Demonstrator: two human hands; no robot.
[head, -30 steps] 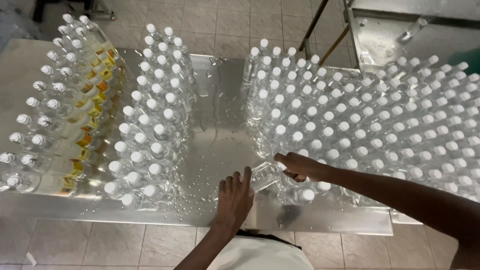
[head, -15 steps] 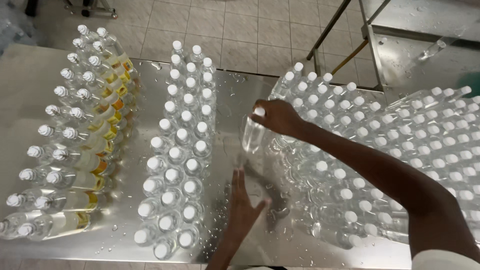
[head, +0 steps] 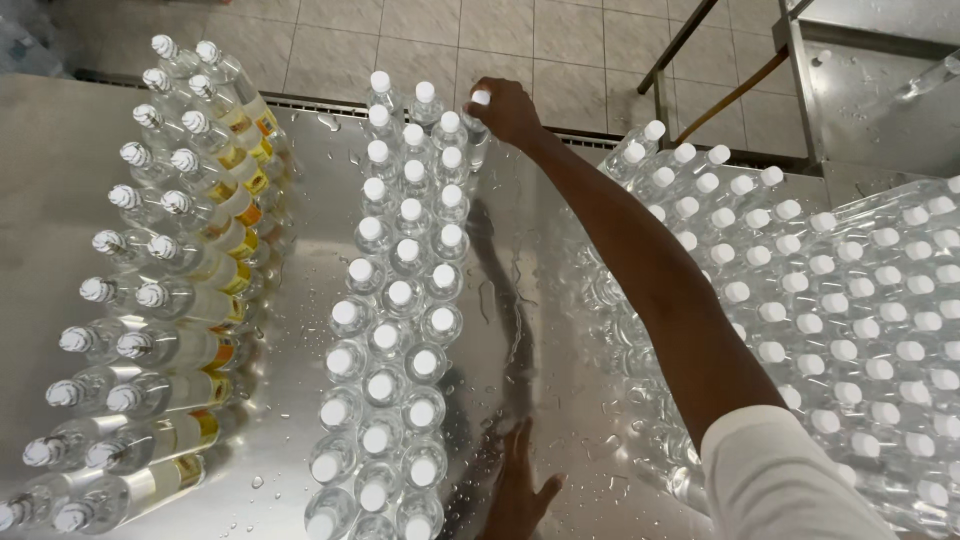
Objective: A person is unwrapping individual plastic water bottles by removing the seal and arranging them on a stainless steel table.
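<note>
- Spanning nearly the whole view, a wet stainless-steel table (head: 540,300) carried every bottle, its bare shiny middle strip dotted with water drops.
- On the right side stood a big crowd of clear plastic bottles with white caps (head: 830,300), upright and packed cap to cap out to the picture's edge.
- At the left edge stood two long rows of labelled bottles with yellow-and-orange labels and ribbed white caps (head: 170,300), running from the far side to the near side.
- Between those two groups ran a three-wide block of clear white-capped bottles (head: 400,330), upright and touching, well apart from the right-hand crowd.
- The person's right arm, in a white sleeve (head: 790,480), reached from the near right corner across the bare strip to the far end of that block.
- The right hand (head: 510,110) was closed from above around the neck of one clear white-capped bottle (head: 478,118), fingers pinching just under its cap; this bottle stood upright at the far right corner of the middle block, touching its neighbours.
- The left hand (head: 520,495) lay flat on the table at the near edge, fingers spread, holding nothing, just beside the block's nearest bottles.
</note>
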